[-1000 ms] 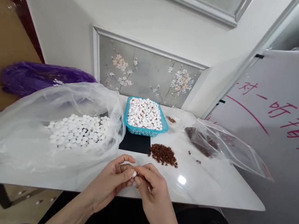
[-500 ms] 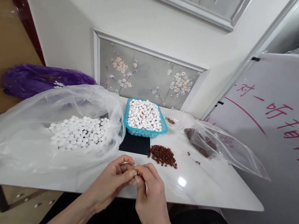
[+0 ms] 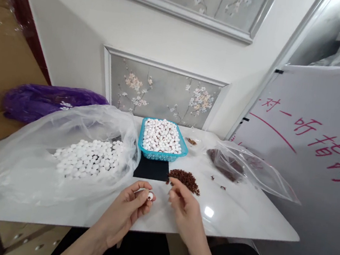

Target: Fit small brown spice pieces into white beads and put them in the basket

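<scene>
Worktop (image 3: 239,217) front right: open path. Clear bag (image 3: 32,161) blocks left; blue basket (image 3: 184,151), brown pile (image 3: 186,179) ahead; zip bag (image 3: 266,181) obstructs back right.

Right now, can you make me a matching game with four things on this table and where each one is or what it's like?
Things:
1. white ball
2. plastic basket
3. heap of small spiky bits
4. clear zip bag

Clues:
A. turquoise, filled with little balls
B. red-brown, loose on the table, by the right hand
C. see-through, lying at the right with dark stuff inside
D. held in the fingers of the left hand

Right pairs: 1-D, 2-A, 3-B, 4-C
</scene>
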`<state>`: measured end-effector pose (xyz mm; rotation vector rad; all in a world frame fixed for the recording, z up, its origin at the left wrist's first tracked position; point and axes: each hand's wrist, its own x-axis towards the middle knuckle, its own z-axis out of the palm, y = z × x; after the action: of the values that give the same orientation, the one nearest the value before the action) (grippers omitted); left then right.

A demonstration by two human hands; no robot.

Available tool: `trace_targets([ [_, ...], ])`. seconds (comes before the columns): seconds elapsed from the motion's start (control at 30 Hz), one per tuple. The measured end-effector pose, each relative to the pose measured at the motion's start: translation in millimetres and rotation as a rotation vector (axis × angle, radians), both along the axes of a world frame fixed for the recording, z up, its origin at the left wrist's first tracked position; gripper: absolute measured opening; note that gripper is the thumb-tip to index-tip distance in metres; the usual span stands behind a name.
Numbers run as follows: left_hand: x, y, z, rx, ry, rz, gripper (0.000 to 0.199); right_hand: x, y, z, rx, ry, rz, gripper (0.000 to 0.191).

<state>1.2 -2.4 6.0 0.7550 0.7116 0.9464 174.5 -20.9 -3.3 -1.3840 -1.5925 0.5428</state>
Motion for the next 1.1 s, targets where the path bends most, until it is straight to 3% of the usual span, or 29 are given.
trace_targets([
  [0.1,0,0,0.1,-0.046,-0.010,0.027,0.014,11,18,-9.2,0.055,-0.308,-0.152,0.032],
  [0.23,3,-1,1.2,-0.030,0.030,0.066,0.016,4,30,-16.4,0.060,-0.441,-0.141,0.035],
  [0.33,9,6,13.6,0.050,0.111,0.108,0.018,-3,31,-19.5,0.063,-0.504,-0.155,0.029],
  [0.53,33,63,58.3,0.223,0.075,0.275,0.035,-5,26,-22.0,0.072,-0.570,-0.195,0.024],
  [0.63,40,88,67.5,0.228,0.101,0.271,0.056,-3,24,-23.9,0.081,-0.588,-0.184,0.023],
  [0.7,37,92,69.8,0.243,0.133,0.275,0.060,-1,23,-29.3,0.110,-0.574,-0.197,0.023],
  [0.87,-7,69,79.3,0.397,0.298,0.266,0.041,6,27,-48.7,0.267,-0.441,-0.269,0.023],
  [1.0,-67,60,84.2,0.649,0.853,0.279,0.031,4,27,-46.2,0.283,-0.419,-0.267,0.021],
  [1.1,-100,60,77.9,0.687,1.237,0.304,0.025,0,25,-37.8,0.293,-0.429,-0.277,0.024],
])
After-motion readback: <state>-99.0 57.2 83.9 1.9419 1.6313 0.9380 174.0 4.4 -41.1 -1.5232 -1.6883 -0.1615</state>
